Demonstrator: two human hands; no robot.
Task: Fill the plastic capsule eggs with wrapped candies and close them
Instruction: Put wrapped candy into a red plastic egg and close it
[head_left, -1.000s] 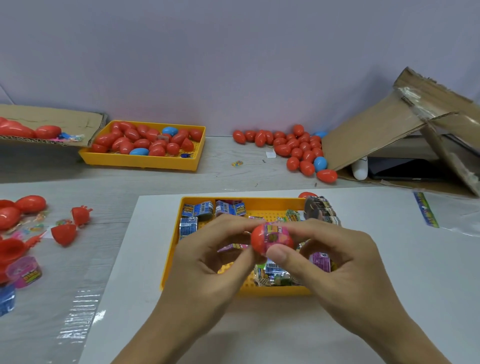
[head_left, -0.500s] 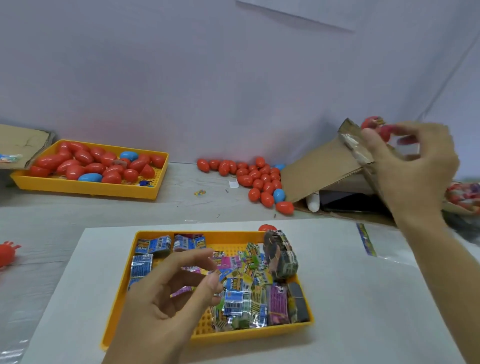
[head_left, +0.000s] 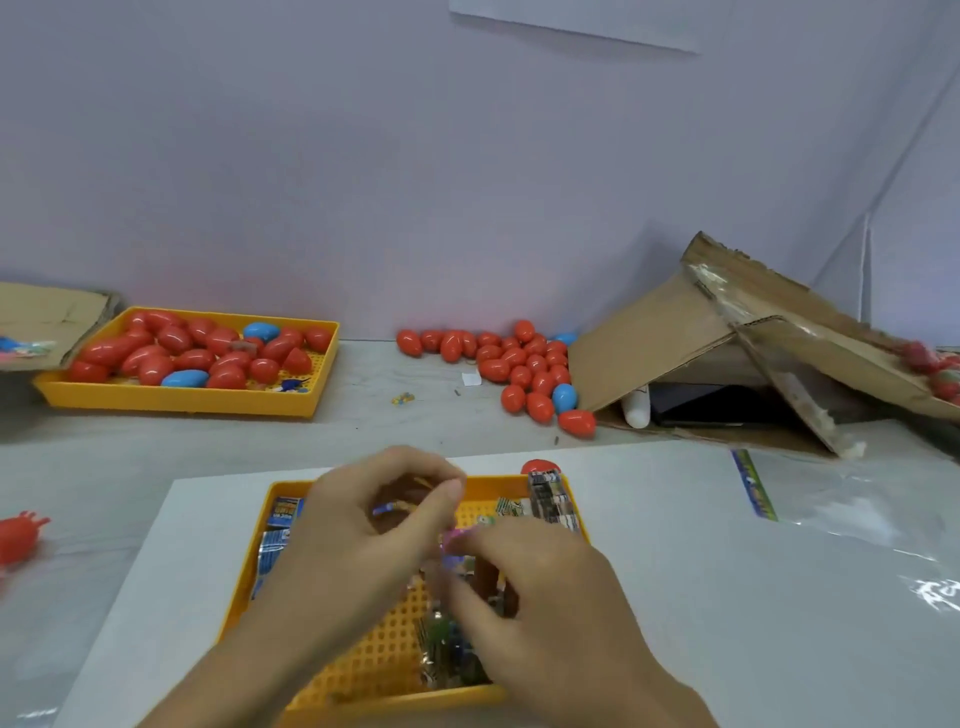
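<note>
left hand (head_left: 384, 514): over near yellow tray (head_left: 363, 670), fingers curled, pinching a small wrapped candy (head_left: 390, 508) | right hand (head_left: 530, 592): just right of it, fingers down among tray's candies (head_left: 447, 644), grasp unclear | closed eggs (head_left: 514, 364): far side, well apart

Even, soft, bright lighting, shadows faint. Both hands motion-blurred, right hand (head_left: 540, 597) worst. Glare on plastic sheet (head_left: 883, 525) at right. Wide-angle bending at edges; background reasonably sharp.
</note>
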